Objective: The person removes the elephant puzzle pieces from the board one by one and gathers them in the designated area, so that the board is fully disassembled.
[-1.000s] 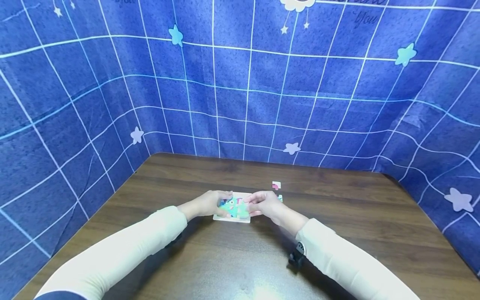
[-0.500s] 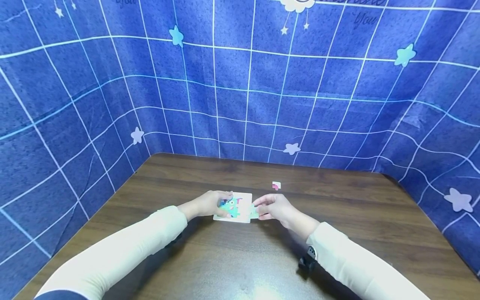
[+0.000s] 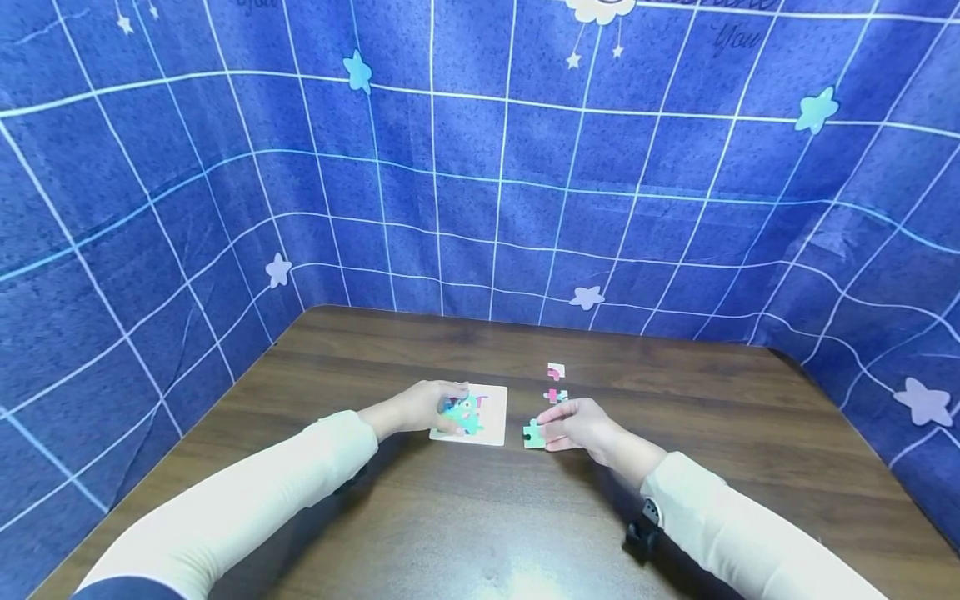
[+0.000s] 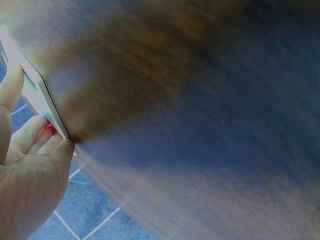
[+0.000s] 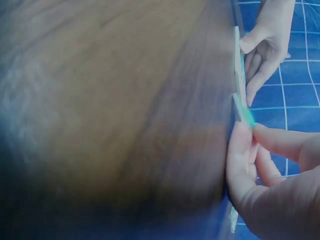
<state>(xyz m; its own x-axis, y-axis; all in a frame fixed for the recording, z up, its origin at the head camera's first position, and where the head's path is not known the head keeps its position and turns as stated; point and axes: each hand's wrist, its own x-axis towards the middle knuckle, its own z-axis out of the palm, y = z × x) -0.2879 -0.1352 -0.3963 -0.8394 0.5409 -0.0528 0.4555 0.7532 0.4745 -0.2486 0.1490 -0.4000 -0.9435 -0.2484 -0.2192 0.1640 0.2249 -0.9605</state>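
Observation:
A white-framed puzzle board (image 3: 491,417) lies on the table, with a teal monster picture (image 3: 467,414) filling its left part. My left hand (image 3: 422,407) holds the board at its left side, thumb on the near part and fingers toward the far edge; part of the picture is under the hand. Just right of the board, my right hand (image 3: 581,427) pinches a green puzzle piece (image 3: 533,434) between thumb and fingers. In the right wrist view the green piece (image 5: 244,111) sits at the fingertips, low over the table.
Beyond my right hand lie a pink-and-white puzzle piece (image 3: 556,371) and a red, white and teal piece or pieces (image 3: 553,396), partly close to the fingers. The brown wooden table (image 3: 450,517) ends at a blue gridded curtain (image 3: 465,208) at the back and sides.
My right hand has moved right and slightly nearer, carrying the green puzzle piece off the board's right part. The red pieces behind it have come into sight. The left hand has stayed on the board.

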